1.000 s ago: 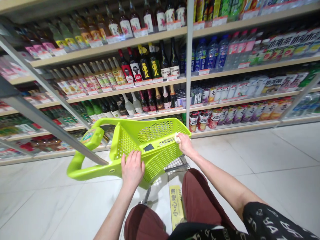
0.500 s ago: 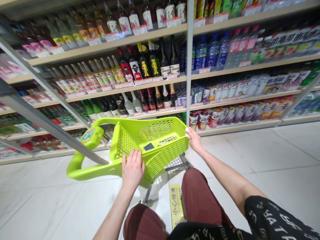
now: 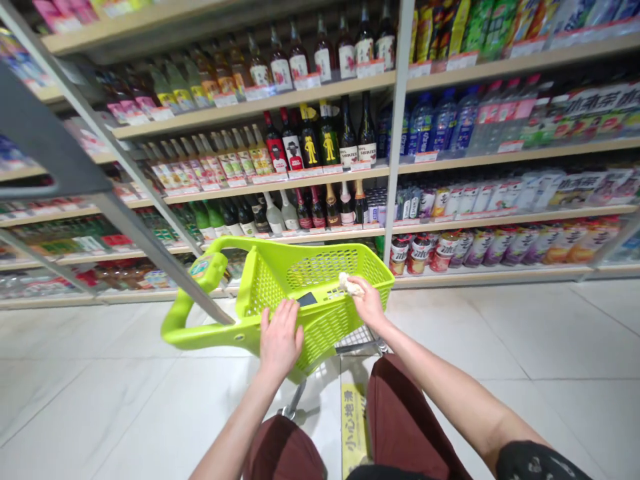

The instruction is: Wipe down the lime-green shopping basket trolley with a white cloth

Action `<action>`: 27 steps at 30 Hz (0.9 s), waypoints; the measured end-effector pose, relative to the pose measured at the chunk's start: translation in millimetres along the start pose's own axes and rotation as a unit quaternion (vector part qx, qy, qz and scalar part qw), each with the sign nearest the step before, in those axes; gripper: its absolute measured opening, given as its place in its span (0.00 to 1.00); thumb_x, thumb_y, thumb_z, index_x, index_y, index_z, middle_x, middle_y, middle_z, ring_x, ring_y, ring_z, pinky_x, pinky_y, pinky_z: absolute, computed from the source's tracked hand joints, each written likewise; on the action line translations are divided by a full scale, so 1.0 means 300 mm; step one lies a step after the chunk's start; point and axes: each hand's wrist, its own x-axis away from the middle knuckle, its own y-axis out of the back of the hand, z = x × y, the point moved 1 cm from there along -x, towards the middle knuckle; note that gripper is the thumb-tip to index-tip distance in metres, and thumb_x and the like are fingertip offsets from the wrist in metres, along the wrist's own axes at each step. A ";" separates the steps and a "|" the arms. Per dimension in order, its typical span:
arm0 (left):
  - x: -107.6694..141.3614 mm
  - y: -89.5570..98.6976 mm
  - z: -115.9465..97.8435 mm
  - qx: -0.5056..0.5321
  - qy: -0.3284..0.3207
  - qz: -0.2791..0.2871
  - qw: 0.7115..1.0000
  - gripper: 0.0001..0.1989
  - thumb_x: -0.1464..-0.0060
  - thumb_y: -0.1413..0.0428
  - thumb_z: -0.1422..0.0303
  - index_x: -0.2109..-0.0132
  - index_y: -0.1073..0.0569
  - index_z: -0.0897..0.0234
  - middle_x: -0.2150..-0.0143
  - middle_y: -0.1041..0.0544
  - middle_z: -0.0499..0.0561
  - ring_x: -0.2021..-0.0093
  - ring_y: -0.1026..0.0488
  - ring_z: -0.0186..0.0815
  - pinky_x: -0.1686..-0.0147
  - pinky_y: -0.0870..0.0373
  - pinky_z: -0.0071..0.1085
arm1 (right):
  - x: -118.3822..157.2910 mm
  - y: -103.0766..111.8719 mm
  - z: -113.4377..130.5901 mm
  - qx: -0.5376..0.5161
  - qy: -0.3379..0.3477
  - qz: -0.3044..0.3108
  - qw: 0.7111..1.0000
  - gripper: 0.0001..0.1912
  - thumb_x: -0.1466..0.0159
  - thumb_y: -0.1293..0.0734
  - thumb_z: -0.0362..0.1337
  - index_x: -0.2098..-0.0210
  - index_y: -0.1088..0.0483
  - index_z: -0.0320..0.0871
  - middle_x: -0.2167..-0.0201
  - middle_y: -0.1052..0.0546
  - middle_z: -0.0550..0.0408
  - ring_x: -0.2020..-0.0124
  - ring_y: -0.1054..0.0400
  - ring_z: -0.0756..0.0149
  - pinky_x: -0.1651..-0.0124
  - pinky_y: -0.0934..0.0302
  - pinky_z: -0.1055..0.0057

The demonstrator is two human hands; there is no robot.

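LEFT HAND [image 3: 281, 337]: fingers loosely spread over near edge of cart [image 3: 323, 333] | RIGHT HAND [image 3: 369, 303]: closed on crumpled cloth [image 3: 349, 284] at same edge, contact unclear | HANDLING: we judge cloth light, soft; we pinch bunched middle; cart stiff, hold by edge

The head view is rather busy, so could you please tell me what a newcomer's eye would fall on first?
Probably the lime-green cart in the middle, with the left hand resting on its near rim and the right hand holding a white wad toward the end away from the handle. Next might come the colourful bottles on the shelves behind.
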 end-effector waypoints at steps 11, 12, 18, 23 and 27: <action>-0.008 0.020 -0.180 0.750 0.303 -0.074 0.583 0.22 0.61 0.39 0.63 0.57 0.31 0.66 0.63 0.24 0.54 0.63 0.27 0.35 0.60 0.33 0.31 | 0.133 -0.174 0.362 -0.222 -0.143 0.080 0.961 0.19 0.45 0.39 0.36 0.54 0.34 0.39 0.57 0.27 0.48 0.56 0.32 0.61 0.54 0.38 0.65; -0.002 0.034 -0.162 0.740 0.304 -0.097 0.592 0.22 0.62 0.39 0.64 0.58 0.32 0.66 0.64 0.25 0.53 0.64 0.27 0.35 0.61 0.33 0.30 | 0.138 -0.181 0.364 -0.192 -0.112 0.081 0.972 0.18 0.45 0.39 0.37 0.55 0.33 0.39 0.53 0.29 0.47 0.52 0.35 0.59 0.51 0.40 0.62; 0.011 0.142 -0.037 0.619 0.317 -0.200 0.690 0.15 0.64 0.39 0.67 0.66 0.32 0.66 0.74 0.27 0.46 0.75 0.31 0.29 0.73 0.36 0.25 | 0.131 -0.230 0.453 0.015 0.235 0.182 0.955 0.27 0.42 0.39 0.34 0.43 0.45 0.41 0.40 0.47 0.46 0.39 0.55 0.57 0.41 0.53 0.54; 0.037 0.321 -0.029 0.634 0.275 -0.114 0.714 0.12 0.64 0.43 0.72 0.66 0.31 0.67 0.73 0.28 0.47 0.74 0.32 0.28 0.73 0.37 0.24 | 0.085 -0.292 0.528 0.075 0.370 0.251 0.891 0.29 0.41 0.41 0.32 0.41 0.49 0.43 0.41 0.45 0.44 0.40 0.53 0.57 0.43 0.47 0.54; 0.049 0.488 -0.005 0.626 0.198 -0.044 0.753 0.21 0.61 0.46 0.73 0.55 0.31 0.65 0.58 0.27 0.53 0.60 0.29 0.34 0.61 0.34 0.29 | -0.036 -0.322 0.651 0.056 0.477 0.190 0.857 0.22 0.39 0.44 0.29 0.45 0.42 0.46 0.44 0.38 0.47 0.42 0.48 0.60 0.44 0.44 0.56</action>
